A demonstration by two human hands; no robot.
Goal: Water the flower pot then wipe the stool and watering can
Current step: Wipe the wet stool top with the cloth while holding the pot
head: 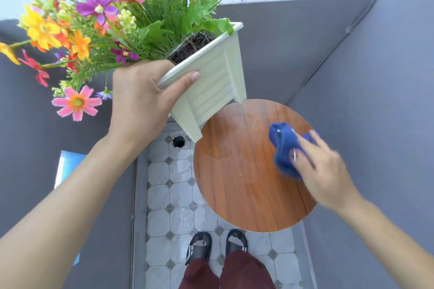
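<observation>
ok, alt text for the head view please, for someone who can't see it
A person's left hand grips a white flower pot by its rim, tilted above a round wooden stool, while the right hand presses a blue cloth onto the stool top. Below are tiled floor and sandalled feet.

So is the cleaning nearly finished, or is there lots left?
About halfway, it seems. The left hand holds the flower pot tilted up off the stool, so watering looks finished. The right hand presses a blue cloth on the seat, where a wet patch still shows. The watering can is out of view, so wiping it probably remains.
</observation>
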